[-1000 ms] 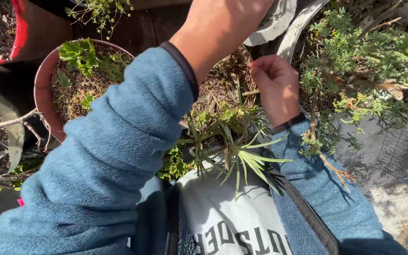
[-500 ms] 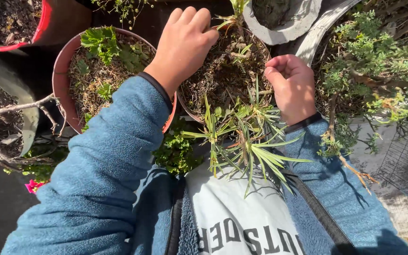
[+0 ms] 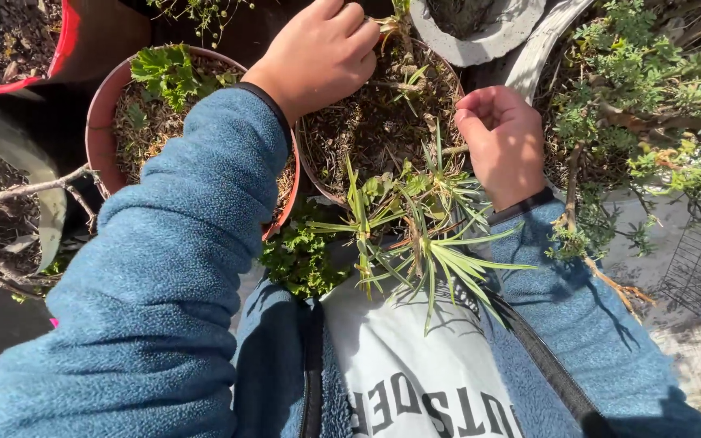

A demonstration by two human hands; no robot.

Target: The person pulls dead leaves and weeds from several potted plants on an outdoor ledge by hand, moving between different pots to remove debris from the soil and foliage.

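My left hand (image 3: 322, 53) reaches into the far side of a round pot (image 3: 311, 174) of dry brown soil, knuckles up and fingers curled beside a small green shoot (image 3: 395, 24). What the fingers hold is hidden. At the pot's right rim my right hand (image 3: 501, 142) is curled, with its fingertips pinched on a thin dry stem (image 3: 446, 151). A spiky narrow-leaved plant (image 3: 419, 223) spreads over the pot's near edge, between my blue fleece sleeves.
A pinkish pot (image 3: 95, 138) with a leafy green plant (image 3: 168, 73) stands to the left, a red container (image 3: 62, 40) behind it. A grey pot (image 3: 480, 45) sits at the top. A bushy shrub (image 3: 659, 89) fills the right, with wire mesh (image 3: 699, 276) below it.
The view has dropped, bringing my left hand from the frame's top into sight. That hand slid a little farther into the pot. My right hand stays curled at the rim.
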